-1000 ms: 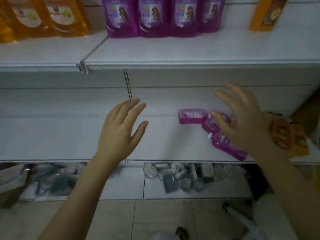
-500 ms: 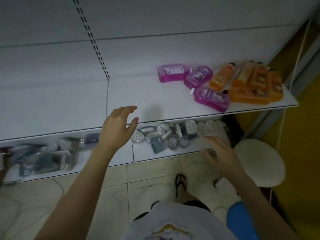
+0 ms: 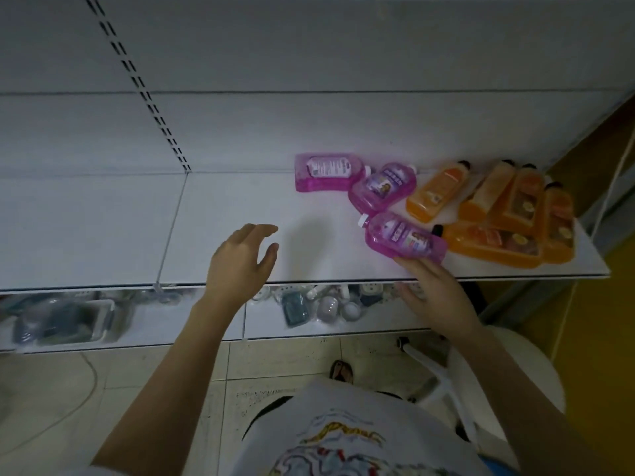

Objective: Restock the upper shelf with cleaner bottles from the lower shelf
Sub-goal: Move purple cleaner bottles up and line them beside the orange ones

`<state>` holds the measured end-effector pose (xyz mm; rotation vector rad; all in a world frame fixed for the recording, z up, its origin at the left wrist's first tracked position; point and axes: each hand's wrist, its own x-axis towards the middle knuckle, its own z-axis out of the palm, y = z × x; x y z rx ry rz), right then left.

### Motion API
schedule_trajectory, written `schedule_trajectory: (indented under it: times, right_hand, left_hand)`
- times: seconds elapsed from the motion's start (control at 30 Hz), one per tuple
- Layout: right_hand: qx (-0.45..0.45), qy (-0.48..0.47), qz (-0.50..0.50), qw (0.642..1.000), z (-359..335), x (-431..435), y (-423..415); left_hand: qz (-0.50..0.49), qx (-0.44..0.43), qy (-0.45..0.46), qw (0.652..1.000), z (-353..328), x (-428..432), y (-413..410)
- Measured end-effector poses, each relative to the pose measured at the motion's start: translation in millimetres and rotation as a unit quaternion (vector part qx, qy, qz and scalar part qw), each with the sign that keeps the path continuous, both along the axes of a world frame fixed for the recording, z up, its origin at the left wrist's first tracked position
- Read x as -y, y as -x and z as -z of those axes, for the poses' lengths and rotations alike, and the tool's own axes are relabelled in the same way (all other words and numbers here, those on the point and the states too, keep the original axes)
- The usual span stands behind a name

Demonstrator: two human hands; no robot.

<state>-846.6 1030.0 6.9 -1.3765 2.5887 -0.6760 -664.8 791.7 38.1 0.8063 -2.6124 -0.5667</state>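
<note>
The right hand (image 3: 436,293) has risen from below the shelf edge; its straight fingers now touch the nearest purple bottle (image 3: 405,240), which lies right of centre on the lower shelf (image 3: 223,214). It is not gripped yet. The left hand (image 3: 240,266) stays open and empty at centre frame. A pickup looks next.

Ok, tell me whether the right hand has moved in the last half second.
Yes. The right hand rose from below the front edge of the shelf up to it, with fingertips now at the nearest purple bottle.
</note>
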Motion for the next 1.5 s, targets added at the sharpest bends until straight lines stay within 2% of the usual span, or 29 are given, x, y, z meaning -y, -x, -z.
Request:
schedule_trajectory:
  times: [0.13,0.27,0.4,0.47,0.53,0.63,0.73,0.8,0.87,0.97,1.03,1.13,1.2,1.27,1.33,1.43,1.5]
  right_hand:
    - [-0.02,-0.01,-0.041,0.999,1,16,48]
    - [0.021,-0.049,-0.022,0.998,8,26,85]
    - [0.141,-0.114,-0.036,0.983,13,40,114]
    - [0.25,-0.12,-0.058,0.959,13,46,122]
    - [0.31,-0.15,-0.049,0.938,17,51,128]
    - [0.311,-0.222,-0.013,0.924,22,59,136]
    - [0.288,-0.235,-0.013,0.928,25,60,132]
    - [0.275,-0.206,0.024,0.939,27,50,126]
    - [0.307,-0.125,0.079,0.94,26,35,119]
    - [0.386,-0.002,0.151,0.91,22,9,116]
    - [0.399,0.032,0.195,0.896,19,-6,114]
    - [0.415,0.076,0.25,0.872,18,-23,112]
    - [0.427,0.102,0.267,0.858,18,-30,109]
    - [0.44,0.13,0.274,0.845,17,-36,105]
    - [0.451,0.156,0.279,0.833,19,-39,101]
    - [0.466,0.172,0.29,0.818,20,-40,95]
    - [0.478,0.18,0.294,0.808,18,-38,92]
  left_hand:
    - [0.0,0.004,0.0,1.0,9,-6,37]
    - [0.017,0.029,-0.004,0.999,14,-5,66]
    - [0.032,0.051,-0.01,0.998,16,9,103]
    - [0.041,0.063,-0.01,0.997,16,16,120]
    - [0.051,0.069,-0.011,0.996,17,23,136]
    - [0.069,0.091,-0.023,0.993,19,32,165]
    - [0.114,0.121,-0.043,0.985,27,40,196]
    - [0.156,0.134,-0.058,0.977,32,44,217]
    - [0.197,0.141,-0.064,0.968,36,46,238]
    - [0.247,0.156,-0.066,0.954,39,44,267]
    - [0.257,0.202,-0.057,0.943,47,39,282]
    - [0.225,0.309,0.025,0.924,62,31,296]
    - [0.212,0.305,0.041,0.928,67,25,297]
    - [0.193,0.275,-0.02,0.942,66,18,290]
    - [0.156,0.261,-0.137,0.943,63,11,278]
    - [0.104,0.307,-0.246,0.914,60,7,251]
    - [0.075,0.286,-0.38,0.876,61,8,232]
